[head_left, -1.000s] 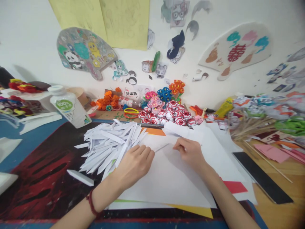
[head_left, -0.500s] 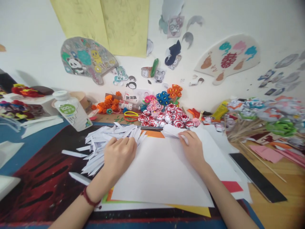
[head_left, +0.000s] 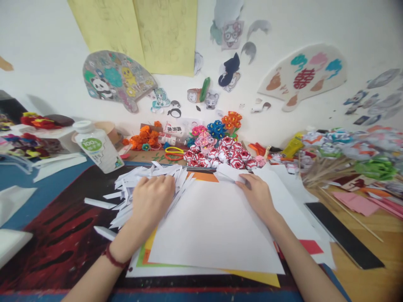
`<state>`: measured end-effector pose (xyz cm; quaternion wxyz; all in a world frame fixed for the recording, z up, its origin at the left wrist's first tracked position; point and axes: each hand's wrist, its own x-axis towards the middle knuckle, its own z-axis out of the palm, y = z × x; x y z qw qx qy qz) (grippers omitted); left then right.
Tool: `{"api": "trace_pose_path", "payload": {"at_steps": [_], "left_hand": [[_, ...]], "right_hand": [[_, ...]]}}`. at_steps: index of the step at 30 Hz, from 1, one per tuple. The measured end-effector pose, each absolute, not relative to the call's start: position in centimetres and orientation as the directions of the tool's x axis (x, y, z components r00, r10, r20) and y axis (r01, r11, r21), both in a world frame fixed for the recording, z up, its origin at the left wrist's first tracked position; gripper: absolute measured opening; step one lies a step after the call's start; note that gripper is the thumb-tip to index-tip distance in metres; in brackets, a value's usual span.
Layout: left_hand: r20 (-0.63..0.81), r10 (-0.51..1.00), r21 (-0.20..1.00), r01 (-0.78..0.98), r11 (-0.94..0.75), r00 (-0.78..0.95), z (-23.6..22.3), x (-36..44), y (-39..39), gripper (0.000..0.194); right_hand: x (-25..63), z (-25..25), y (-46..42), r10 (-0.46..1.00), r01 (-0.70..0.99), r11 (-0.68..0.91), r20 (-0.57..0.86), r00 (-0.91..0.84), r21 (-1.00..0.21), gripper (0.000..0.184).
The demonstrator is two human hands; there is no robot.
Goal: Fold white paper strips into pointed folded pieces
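Paper strips (head_left: 126,184) lie beneath left hand (head_left: 153,196), apparently touching.

We take this for a craft corner, though whether in a home or a studio we cannot tell. Around the big white sheet (head_left: 214,230) we see the signs: a heap of white paper strips (head_left: 125,183) to its left, red-and-white craft flowers (head_left: 231,153) behind it, thin sticks (head_left: 327,170) and pink paper (head_left: 355,202) to its right, and, on the wall (head_left: 37,37) beyond it, painted fans (head_left: 115,79) and cartoon cut-outs (head_left: 232,34).
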<state>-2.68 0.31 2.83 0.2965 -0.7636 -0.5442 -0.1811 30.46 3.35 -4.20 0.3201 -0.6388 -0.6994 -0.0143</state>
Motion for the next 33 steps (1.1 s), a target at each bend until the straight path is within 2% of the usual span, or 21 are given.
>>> {"api": "trace_pose_path", "payload": {"at_steps": [3, 6, 13, 18, 21, 24, 26, 27, 30, 33], "left_hand": [[0.604, 0.772, -0.263, 0.964, -0.042, 0.198, 3.9, -5.1, 1.2, 0.029], [0.621, 0.774, -0.227, 0.973, 0.027, 0.124, 4.1, -6.2, 1.9, 0.031], [0.623, 0.731, -0.256, 0.956, -0.146, 0.279, 2.5, -3.2, 1.4, 0.028], [0.61, 0.69, -0.249, 0.92, -0.302, 0.391, 2.1, -1.9, 0.7, 0.025], [0.579, 0.667, -0.25, 0.881, -0.403, 0.469, 1.8, -1.3, 0.4, 0.025], [0.574, 0.62, -0.239, 0.833, -0.498, 0.535, 1.5, -0.6, -0.2, 0.016], [0.604, 0.578, -0.222, 0.812, -0.539, 0.549, 1.4, 0.0, -0.6, 0.021], [0.626, 0.563, -0.212, 0.813, -0.543, 0.54, 1.4, 0.2, -0.8, 0.028], [0.626, 0.549, -0.213, 0.799, -0.562, 0.554, 1.5, 0.6, -1.2, 0.04], [0.488, 0.513, -0.279, 0.683, -0.675, 0.707, 1.5, 0.8, -1.4, 0.03]], "right_hand": [[30.6, -4.0, 3.4, 0.886, 0.898, 0.191, 0.464, 0.016, -0.396, 0.027], [30.7, -3.7, 3.4, 0.887, 0.897, 0.197, 0.462, 0.009, -0.397, 0.024], [30.4, -3.2, 2.8, 0.871, 0.92, 0.185, 0.491, 0.008, -0.345, 0.024], [30.0, -2.5, 2.3, 0.821, 0.951, 0.132, 0.569, 0.054, -0.281, 0.022], [29.3, -1.5, 1.5, 0.767, 0.953, 0.113, 0.635, 0.097, -0.282, 0.022], [27.8, -0.7, 0.4, 0.693, 0.908, 0.239, 0.715, 0.087, -0.343, 0.016], [26.6, -0.6, -0.2, 0.689, 0.865, 0.379, 0.724, -0.027, -0.329, 0.013], [26.0, -0.7, -0.4, 0.673, 0.853, 0.444, 0.731, -0.113, -0.276, 0.012], [24.8, -1.1, -0.8, 0.569, 0.801, 0.598, 0.695, -0.44, 0.018, 0.012], [24.1, -1.5, -1.0, 0.512, 0.73, 0.66, 0.603, -0.612, 0.181, 0.012]]}}
